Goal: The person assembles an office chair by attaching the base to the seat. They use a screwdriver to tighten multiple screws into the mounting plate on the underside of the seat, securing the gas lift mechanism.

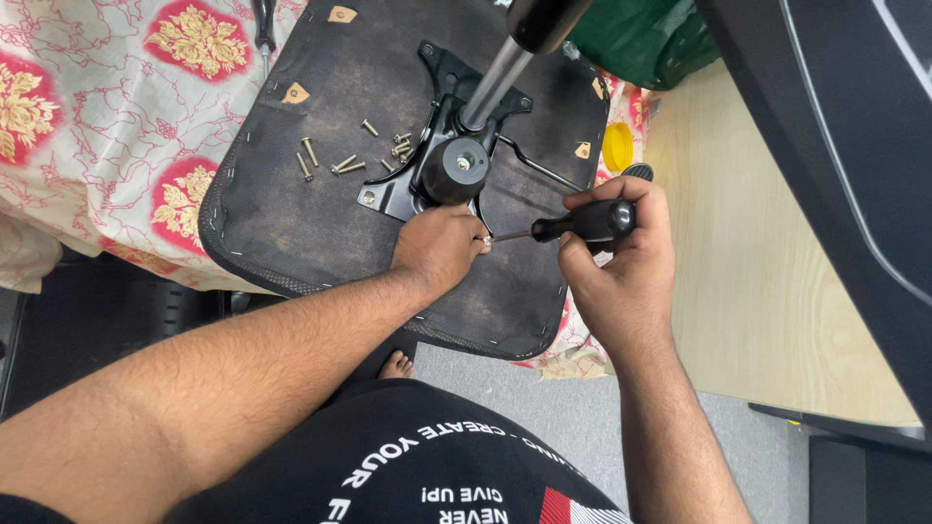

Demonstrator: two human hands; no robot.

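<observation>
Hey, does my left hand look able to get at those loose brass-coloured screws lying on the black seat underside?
Probably yes. The left hand rests at the black metal mounting plate, and the loose screws lie just beyond on the open seat underside, with nothing covering them. It would first have to let go of what it steadies.

Right hand [616, 257] drives screwdriver [582, 224]; left hand [439, 247] steadies screw [484, 239].

Loose screws [340, 160] lie on the seat underside [282, 213], left of the mounting plate [427, 165].
</observation>
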